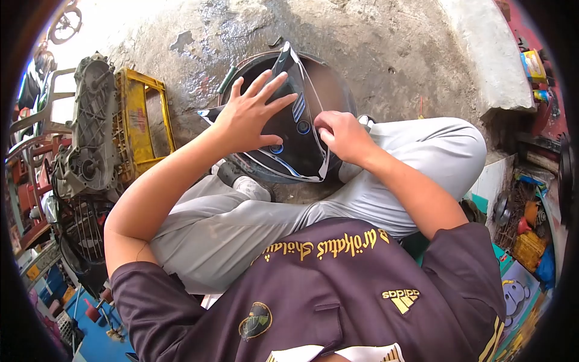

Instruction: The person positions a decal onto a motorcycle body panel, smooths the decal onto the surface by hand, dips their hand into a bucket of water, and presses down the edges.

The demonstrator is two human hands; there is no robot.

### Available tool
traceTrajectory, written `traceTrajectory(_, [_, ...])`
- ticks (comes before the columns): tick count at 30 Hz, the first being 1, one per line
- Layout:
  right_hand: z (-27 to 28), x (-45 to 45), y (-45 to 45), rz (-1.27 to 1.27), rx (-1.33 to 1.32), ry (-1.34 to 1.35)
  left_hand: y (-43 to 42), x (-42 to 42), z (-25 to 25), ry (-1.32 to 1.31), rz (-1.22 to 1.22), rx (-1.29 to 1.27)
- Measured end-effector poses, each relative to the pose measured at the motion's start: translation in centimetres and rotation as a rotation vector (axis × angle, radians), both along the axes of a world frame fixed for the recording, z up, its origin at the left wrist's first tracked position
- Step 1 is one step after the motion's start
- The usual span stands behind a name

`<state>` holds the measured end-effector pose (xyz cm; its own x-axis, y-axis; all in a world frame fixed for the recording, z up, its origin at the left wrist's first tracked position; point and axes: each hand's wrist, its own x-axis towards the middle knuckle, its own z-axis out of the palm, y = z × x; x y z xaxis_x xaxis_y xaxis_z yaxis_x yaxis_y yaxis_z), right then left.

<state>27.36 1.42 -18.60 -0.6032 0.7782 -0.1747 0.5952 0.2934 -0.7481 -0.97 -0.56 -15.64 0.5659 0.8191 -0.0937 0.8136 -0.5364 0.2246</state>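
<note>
A glossy black panel [289, 145] with white edging and blue marks lies over a round dark basin [339, 90] between my legs. My left hand [250, 114] is spread over the panel's left part, fingers apart, with nothing in its grip. At the panel's right side is my right hand [344, 136], its fingers curled together beside the edge. Whatever the right fingertips pinch, if anything, is too small to make out. The panel's pointed tip stands up past the basin's far rim.
On the left are a yellow crate [139, 120], a grey metal engine cover [93, 127] and piled parts. A raised concrete ledge [482, 54] is at the back right. Tools and containers crowd the right edge. The concrete floor [386, 54] is partly wet.
</note>
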Motion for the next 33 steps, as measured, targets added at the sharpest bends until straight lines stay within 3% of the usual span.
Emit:
traceTrajectory(11, [-1.5,-0.1,-0.5,0.022,0.033,0.004,-0.1,0.3,-0.9,0.097,0.007,-0.127])
traceTrajectory(33, [-1.9,0.3,-0.7,0.130,0.118,-0.027,0.1,0.3,-1.0,0.127,-0.002,-0.103])
